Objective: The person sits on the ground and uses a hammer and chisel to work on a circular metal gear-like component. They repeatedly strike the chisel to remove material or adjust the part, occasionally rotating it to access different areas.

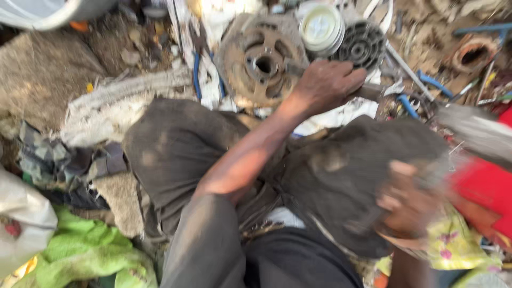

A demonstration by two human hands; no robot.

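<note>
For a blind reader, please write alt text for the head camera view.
A seated person's left hand reaches forward beside a rusty metal wheel on cluttered ground. The blurred right hand rests near the right knee in dark trousers. Green cloth lies at lower left.

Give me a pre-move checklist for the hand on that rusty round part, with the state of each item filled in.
1. Left hand in contact with the rusty round part: ok, it rests at the part's right edge.
2. Grip closed on it: cannot tell, fingers curl over something dark.
3. Right hand steady: not ok, it is blurred over the knee.
4. What the right hand holds: cannot tell.
5. Room around the part: not ok, a white lid, a grey slotted disc and blue-handled tools crowd it.
</note>
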